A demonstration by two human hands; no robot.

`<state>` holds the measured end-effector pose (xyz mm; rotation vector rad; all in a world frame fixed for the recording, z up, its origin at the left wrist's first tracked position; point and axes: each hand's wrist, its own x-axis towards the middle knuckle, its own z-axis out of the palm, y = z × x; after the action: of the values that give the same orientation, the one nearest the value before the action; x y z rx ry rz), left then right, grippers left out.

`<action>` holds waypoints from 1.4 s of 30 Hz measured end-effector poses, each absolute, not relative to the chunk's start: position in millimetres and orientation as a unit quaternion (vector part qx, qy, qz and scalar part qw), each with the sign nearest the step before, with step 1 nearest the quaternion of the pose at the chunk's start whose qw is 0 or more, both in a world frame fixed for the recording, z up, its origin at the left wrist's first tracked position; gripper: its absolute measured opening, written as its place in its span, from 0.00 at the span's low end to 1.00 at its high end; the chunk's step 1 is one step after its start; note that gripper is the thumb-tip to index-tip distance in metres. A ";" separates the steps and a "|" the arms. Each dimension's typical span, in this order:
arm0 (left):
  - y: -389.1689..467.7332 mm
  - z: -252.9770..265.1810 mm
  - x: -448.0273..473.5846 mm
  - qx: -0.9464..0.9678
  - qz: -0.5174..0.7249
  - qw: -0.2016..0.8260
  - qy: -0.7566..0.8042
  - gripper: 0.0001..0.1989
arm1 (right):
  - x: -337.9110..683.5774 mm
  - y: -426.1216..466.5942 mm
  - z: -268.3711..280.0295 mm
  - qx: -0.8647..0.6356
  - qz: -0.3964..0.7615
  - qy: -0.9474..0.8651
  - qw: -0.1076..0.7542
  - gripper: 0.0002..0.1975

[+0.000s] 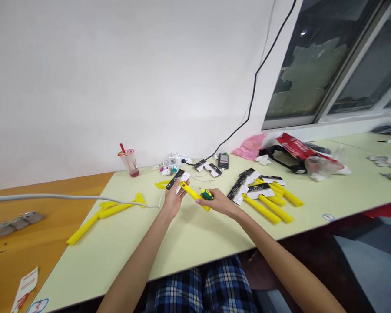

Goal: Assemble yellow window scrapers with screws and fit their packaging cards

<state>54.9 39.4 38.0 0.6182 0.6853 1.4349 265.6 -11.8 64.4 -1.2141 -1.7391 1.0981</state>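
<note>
Above the near middle of the table my left hand (173,201) is closed round a black-and-white printed card (178,179) and the upper end of a yellow tube-like handle (190,191). My right hand (220,202) is closed at the handle's lower end, its thumb against the yellow. Out of its grip sticks a short green piece with a yellow end (207,194), perhaps a tool handle; the rest is hidden by the fingers. To the right lies a group of yellow handles (263,208) with black-and-white cards (243,186). More yellow handles (117,209) lie crossed to the left.
A lidded cup (130,163) with a red straw stands by the wall. Plugs and white cables (171,163), loose cards (207,168) and a phone-like device (223,161) lie at the back. A grey cable (68,198) crosses the left side. Bags (250,147) sit back right.
</note>
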 end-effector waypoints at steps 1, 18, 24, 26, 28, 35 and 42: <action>36.4 35.3 59.5 0.281 0.622 0.665 0.304 0.18 | 273.9 -21.3 67.9 -0.478 0.391 -0.700 0.359 0.27; 47.2 2.1 220.4 0.628 0.414 0.511 0.415 0.22 | 412.9 -116.6 49.2 -0.699 0.114 -0.696 0.117 0.10; 56.5 -8.5 209.0 0.685 0.420 0.389 0.450 0.20 | 417.6 -104.3 31.7 -0.715 0.044 -0.695 0.063 0.13; 53.0 -7.6 190.6 0.689 0.430 0.371 0.451 0.20 | 415.5 -99.5 31.5 -0.722 0.004 -0.690 0.055 0.15; 44.4 -2.7 164.3 0.707 0.444 0.362 0.416 0.19 | 409.1 -95.4 36.2 -0.720 -0.044 -0.687 0.089 0.15; 4.9 25.7 23.3 0.690 0.461 0.438 0.346 0.25 | 338.2 -76.5 101.0 -0.450 -0.061 -0.743 0.491 0.18; 5.1 25.9 -131.4 0.694 0.435 0.227 0.527 0.18 | 243.3 -6.1 108.9 -0.459 0.075 -0.686 0.559 0.34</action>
<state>-131.4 5.1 25.9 1.9115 1.4515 1.1992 243.3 -6.1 108.9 -1.0832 -1.6177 0.1774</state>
